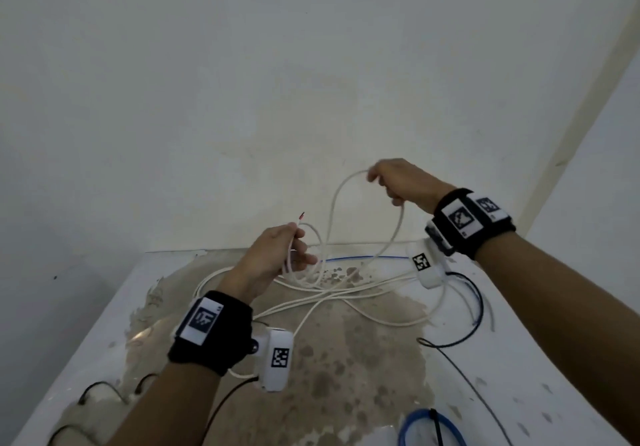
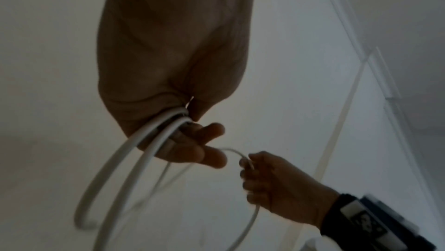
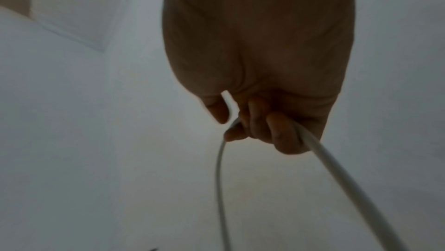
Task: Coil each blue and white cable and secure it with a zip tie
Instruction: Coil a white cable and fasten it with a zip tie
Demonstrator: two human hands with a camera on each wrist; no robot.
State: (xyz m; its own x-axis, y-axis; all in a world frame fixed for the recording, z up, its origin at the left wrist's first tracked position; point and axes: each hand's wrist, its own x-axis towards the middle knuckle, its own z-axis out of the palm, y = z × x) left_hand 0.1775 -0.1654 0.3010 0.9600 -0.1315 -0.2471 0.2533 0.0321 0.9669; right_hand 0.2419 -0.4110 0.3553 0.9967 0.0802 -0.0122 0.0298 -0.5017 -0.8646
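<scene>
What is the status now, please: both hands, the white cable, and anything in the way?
Left hand grips gathered loops. Right hand holds white cable raised. Rest tangled on table with loose blue cable.

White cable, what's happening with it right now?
A person is coiling the white cable above the table. The left hand holds a few gathered loops; the right hand grips the next stretch, raised. Much of the cable lies loose on the table. A blue coil at the near edge already wears a black zip tie.
</scene>
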